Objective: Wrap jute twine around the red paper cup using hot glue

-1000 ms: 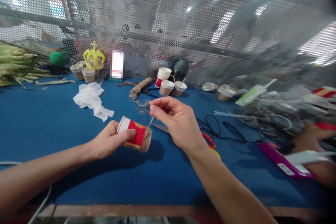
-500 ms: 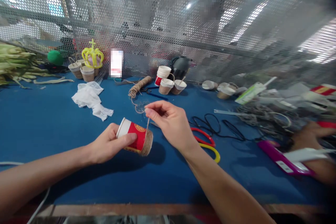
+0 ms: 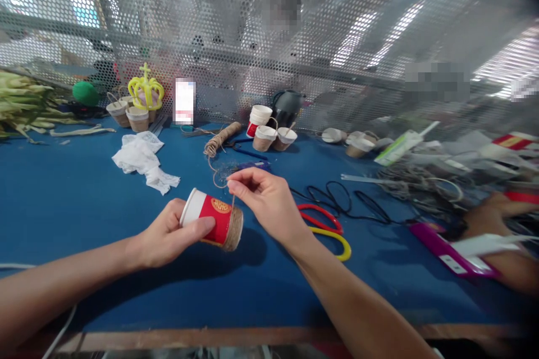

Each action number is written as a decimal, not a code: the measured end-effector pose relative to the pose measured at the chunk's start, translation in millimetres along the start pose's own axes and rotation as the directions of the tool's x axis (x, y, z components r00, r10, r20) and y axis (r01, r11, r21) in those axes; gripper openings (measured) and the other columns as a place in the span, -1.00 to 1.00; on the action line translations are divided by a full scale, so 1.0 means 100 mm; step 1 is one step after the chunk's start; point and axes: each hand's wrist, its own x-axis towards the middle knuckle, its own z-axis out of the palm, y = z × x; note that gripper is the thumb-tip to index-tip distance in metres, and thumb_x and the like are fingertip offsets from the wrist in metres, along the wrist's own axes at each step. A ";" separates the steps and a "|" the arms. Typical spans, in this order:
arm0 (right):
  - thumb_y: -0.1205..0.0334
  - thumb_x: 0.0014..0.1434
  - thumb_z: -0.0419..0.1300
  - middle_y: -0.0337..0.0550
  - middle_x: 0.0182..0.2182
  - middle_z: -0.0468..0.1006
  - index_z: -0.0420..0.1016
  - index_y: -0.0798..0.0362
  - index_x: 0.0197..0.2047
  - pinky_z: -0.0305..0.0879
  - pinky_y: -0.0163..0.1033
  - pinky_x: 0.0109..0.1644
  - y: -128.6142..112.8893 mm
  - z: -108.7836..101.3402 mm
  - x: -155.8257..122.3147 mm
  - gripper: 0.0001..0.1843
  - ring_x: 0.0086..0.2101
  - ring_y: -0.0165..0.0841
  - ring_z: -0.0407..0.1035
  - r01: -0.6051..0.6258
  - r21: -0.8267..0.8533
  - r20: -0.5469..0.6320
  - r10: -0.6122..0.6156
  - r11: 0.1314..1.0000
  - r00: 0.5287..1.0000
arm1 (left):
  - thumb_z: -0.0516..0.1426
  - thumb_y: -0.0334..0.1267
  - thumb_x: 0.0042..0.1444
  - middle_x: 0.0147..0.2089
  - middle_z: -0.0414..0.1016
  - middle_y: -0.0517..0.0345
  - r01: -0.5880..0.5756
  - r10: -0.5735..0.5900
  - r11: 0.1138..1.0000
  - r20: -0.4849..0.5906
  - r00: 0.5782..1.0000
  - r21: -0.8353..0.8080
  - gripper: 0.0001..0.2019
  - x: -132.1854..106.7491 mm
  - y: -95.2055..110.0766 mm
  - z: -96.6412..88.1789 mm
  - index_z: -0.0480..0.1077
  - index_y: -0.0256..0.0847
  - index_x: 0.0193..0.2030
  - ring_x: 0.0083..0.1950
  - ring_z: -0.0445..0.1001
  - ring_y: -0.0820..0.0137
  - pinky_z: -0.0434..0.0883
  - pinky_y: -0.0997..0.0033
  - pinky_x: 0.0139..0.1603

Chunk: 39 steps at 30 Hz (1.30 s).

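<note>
Left grip (image 3: 169,235) around the tilted paper cup (image 3: 221,225)

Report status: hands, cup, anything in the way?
Left hand gripping paper cup, tipped sideways. Right hand pinching string that leads to the cup's wound end. Scissors close by, partly hidden, not blocking the cup.

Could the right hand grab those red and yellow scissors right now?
Probably, yes. The scissors lie close by, with their handles mostly uncovered. But the right hand is pinching twine, so it would likely need to let go first.
</note>
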 end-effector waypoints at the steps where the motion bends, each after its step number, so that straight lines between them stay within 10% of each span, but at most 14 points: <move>1: 0.25 -0.03 0.20 -0.24 -0.50 0.49 0.45 0.08 -0.40 0.32 -0.32 -0.35 0.00 0.00 0.00 -0.91 -0.46 -0.46 0.36 -0.008 -0.001 0.008 0.008 1.000 1.000 | 0.04 -0.18 0.02 -0.64 0.17 0.25 -0.008 0.008 1.000 0.001 1.000 0.008 -0.70 0.00 0.00 0.00 0.28 -0.33 -0.62 -0.60 0.07 0.58 0.13 0.59 -0.61; 10: 0.25 -0.03 0.19 -0.23 -0.48 0.50 0.44 0.09 -0.40 0.30 -0.33 -0.36 -0.03 0.03 -0.02 -0.90 -0.45 -0.45 0.35 -0.061 -0.014 0.060 0.061 0.998 0.996 | 0.08 -0.19 0.02 -0.64 0.23 0.23 -0.056 0.055 0.998 -0.021 0.998 -0.021 -0.71 -0.01 -0.01 -0.03 0.34 -0.36 -0.61 -0.59 0.11 0.59 0.15 0.62 -0.60; 20: 0.11 0.11 0.03 -0.15 -0.48 0.45 0.38 0.13 -0.36 0.26 -0.26 -0.37 0.07 -0.08 0.06 -0.75 -0.46 -0.39 0.32 -0.040 -0.226 0.043 0.051 0.973 0.998 | 0.16 -0.22 -0.09 -0.49 0.52 0.15 0.100 -0.230 0.903 -0.274 0.934 -0.417 -0.81 0.15 0.00 0.03 0.49 -0.32 -0.41 -0.48 0.42 0.47 0.35 0.54 -0.39; 25: 0.15 0.05 0.10 -0.14 -0.44 0.48 0.37 0.13 -0.38 0.28 -0.28 -0.34 -0.08 -0.05 -0.04 -0.81 -0.43 -0.39 0.35 -0.094 -0.146 0.262 0.130 0.985 0.956 | 0.12 -0.24 -0.03 -0.45 0.54 0.13 0.071 -0.203 0.918 -0.309 0.929 -0.390 -0.78 0.18 0.00 0.02 0.48 -0.36 -0.32 -0.41 0.45 0.46 0.36 0.54 -0.31; 39: 0.29 -0.03 0.15 -0.22 -0.52 0.43 0.31 0.11 -0.45 0.27 -0.34 -0.42 -0.10 0.02 -0.07 -0.92 -0.51 -0.47 0.30 -0.163 -0.110 0.200 0.182 0.981 0.963 | 0.07 -0.19 0.02 -0.29 0.55 0.06 0.075 -0.128 0.981 -0.308 0.943 -0.177 -0.72 0.16 -0.07 0.00 0.47 -0.37 -0.26 -0.30 0.46 0.41 0.37 0.53 -0.25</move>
